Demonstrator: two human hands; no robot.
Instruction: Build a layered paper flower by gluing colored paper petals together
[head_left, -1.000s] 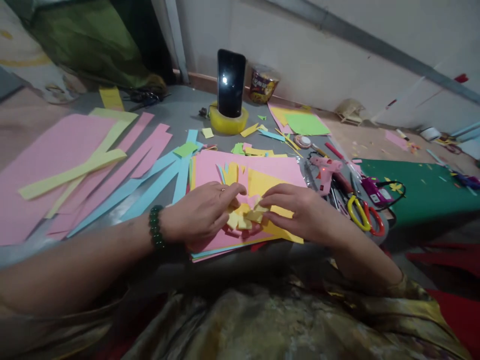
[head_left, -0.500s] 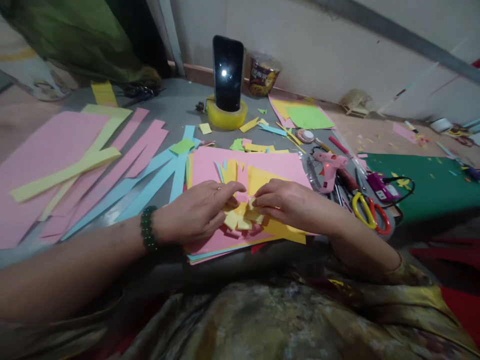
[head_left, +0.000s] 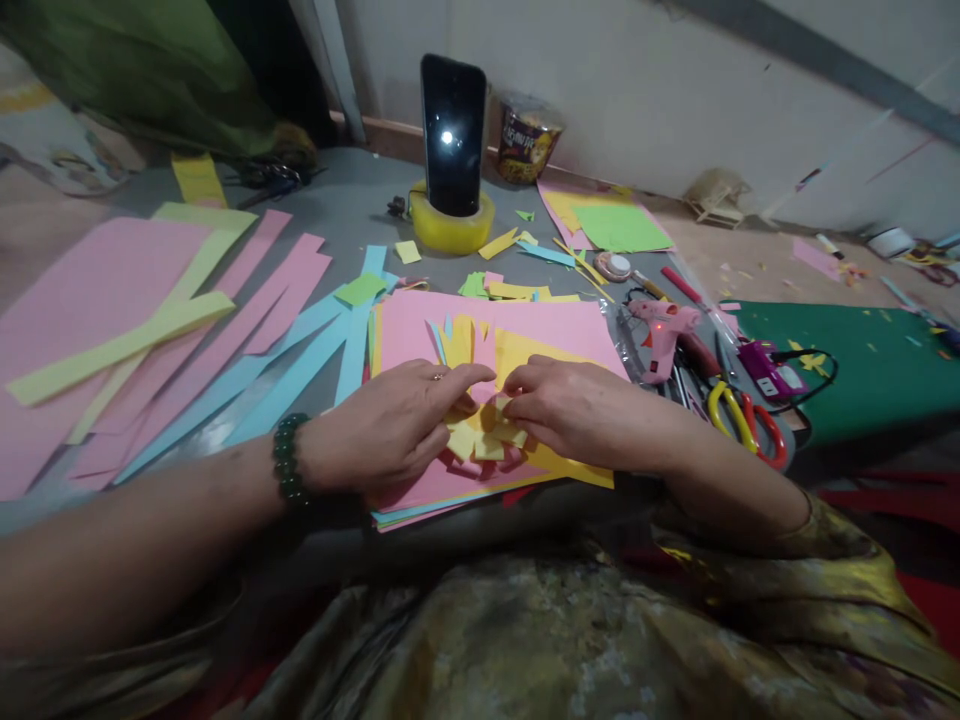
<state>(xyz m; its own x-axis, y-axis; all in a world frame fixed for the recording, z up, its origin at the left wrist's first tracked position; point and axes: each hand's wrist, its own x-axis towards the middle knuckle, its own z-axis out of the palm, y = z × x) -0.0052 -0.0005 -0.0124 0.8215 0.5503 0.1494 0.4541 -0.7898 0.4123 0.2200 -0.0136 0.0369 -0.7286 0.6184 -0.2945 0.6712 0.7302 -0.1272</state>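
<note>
A layered paper flower (head_left: 486, 443) with pale yellow and pink petals lies on a stack of coloured sheets (head_left: 555, 318), pink on top. My left hand (head_left: 386, 418), with a green bead bracelet at the wrist, has its fingers pressed together on the flower's left side. From the right, my right hand (head_left: 581, 405) pinches the flower's petals, its fingertips close to the left ones. Pink and orange-yellow strips (head_left: 484, 346) stand out behind the fingers. The fingertips partly cover the flower's middle.
Pink, pale green and blue strips (head_left: 292, 385) fan out on the left. A phone (head_left: 452, 135) stands in a yellow tape roll (head_left: 450, 226) at the back. Right of the stack lie a pink glue gun (head_left: 663, 335), scissors (head_left: 731, 415) and a purple power adapter (head_left: 769, 368).
Both hands stay at the flower, with only slight finger shifts; the right fingers have edged a little left. The whole view has tilted slightly.
</note>
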